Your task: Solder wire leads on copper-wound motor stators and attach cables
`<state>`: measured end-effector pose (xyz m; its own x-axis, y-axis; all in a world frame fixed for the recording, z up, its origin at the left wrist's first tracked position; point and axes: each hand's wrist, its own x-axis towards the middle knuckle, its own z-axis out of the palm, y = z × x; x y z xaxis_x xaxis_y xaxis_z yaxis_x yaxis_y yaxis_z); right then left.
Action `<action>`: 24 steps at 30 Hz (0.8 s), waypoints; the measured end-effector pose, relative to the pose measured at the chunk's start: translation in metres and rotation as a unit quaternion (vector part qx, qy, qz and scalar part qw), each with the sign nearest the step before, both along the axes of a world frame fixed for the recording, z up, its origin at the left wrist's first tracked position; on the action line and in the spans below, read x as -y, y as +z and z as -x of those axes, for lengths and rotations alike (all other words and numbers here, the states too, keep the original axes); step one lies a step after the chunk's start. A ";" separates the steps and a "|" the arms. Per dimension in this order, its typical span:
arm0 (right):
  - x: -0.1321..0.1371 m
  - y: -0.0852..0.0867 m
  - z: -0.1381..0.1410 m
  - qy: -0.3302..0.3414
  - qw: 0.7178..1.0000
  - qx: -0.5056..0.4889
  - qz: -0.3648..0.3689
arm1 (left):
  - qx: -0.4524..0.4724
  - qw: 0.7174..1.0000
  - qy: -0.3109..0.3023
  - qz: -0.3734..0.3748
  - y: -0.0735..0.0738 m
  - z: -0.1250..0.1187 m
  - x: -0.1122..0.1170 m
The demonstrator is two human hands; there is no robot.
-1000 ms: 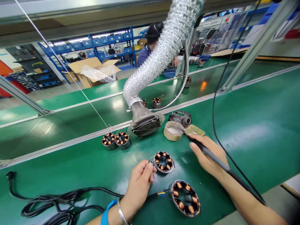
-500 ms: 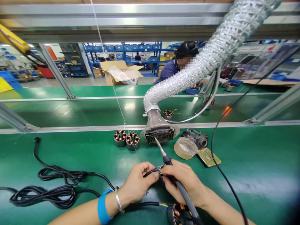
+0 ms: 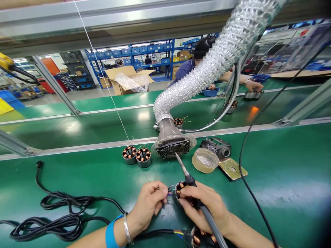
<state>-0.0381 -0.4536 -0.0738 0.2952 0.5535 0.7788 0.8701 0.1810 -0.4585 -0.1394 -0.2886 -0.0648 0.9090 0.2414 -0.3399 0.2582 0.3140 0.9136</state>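
My left hand [image 3: 152, 199] is closed in a pinch on thin wires [image 3: 170, 191], one of them purple. They run to a motor stator [image 3: 180, 188] with copper coils, tilted on its side in the fingers of my right hand [image 3: 207, 203]. That same hand also grips a soldering iron [image 3: 190, 179], its metal tip pointing up and away, clear of the wires. Below my hands lies another stator [image 3: 197, 238], joined to a black cable [image 3: 155, 233] with yellow and blue leads; the frame's lower edge cuts it off.
Two stators [image 3: 136, 156] stand left of the fume extractor hood [image 3: 173, 146] with its silver duct [image 3: 186, 81]. Right of it are a round tub [image 3: 205, 161], an iron holder [image 3: 219, 148] and a sponge tray [image 3: 234, 168]. Coiled black cable [image 3: 64, 199] lies left. A co-worker's hand [image 3: 254, 86] touches a stator.
The view has tilted. My left fingers have shifted on the wires, and the stator in my right hand now shows more of its coils. A co-worker's hand has reached a stator across the bench.
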 end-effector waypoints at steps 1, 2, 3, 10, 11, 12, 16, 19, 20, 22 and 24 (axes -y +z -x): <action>0.000 0.000 0.000 0.000 1.000 0.001 -0.002 | -0.001 1.000 0.005 0.001 0.001 0.000 0.000; 0.000 0.000 0.000 -0.001 1.000 0.001 -0.003 | -0.001 1.000 0.010 0.000 0.002 -0.001 -0.001; 0.000 -0.001 0.000 0.000 1.000 0.000 -0.004 | -0.001 1.000 0.016 -0.001 0.002 -0.002 0.000; 0.000 -0.009 -0.001 0.011 1.000 -0.013 0.004 | -0.015 0.998 -0.001 -0.062 0.007 -0.009 0.001; 0.000 -0.010 -0.002 0.014 1.000 -0.017 0.006 | -0.014 0.997 -0.012 -0.069 0.008 -0.010 0.001; 0.000 -0.010 -0.002 0.017 1.000 -0.021 0.008 | -0.013 0.997 -0.023 -0.073 0.009 -0.010 0.001; -0.001 -0.010 -0.002 0.022 0.999 -0.029 0.006 | -0.002 0.994 -0.065 -0.088 0.015 -0.011 0.001; -0.002 -0.009 -0.002 0.026 0.999 -0.031 0.002 | 0.018 0.991 -0.082 -0.109 0.017 -0.011 0.001; -0.002 -0.008 -0.002 0.028 0.999 -0.030 -0.001 | 0.026 0.990 -0.078 -0.118 0.017 -0.011 0.001; -0.002 -0.007 -0.001 0.029 0.999 -0.029 -0.009 | 0.037 0.988 -0.063 -0.133 0.014 -0.010 0.000; -0.001 -0.006 -0.001 0.026 0.999 -0.032 -0.017 | 0.036 0.987 -0.044 -0.147 0.011 -0.010 0.000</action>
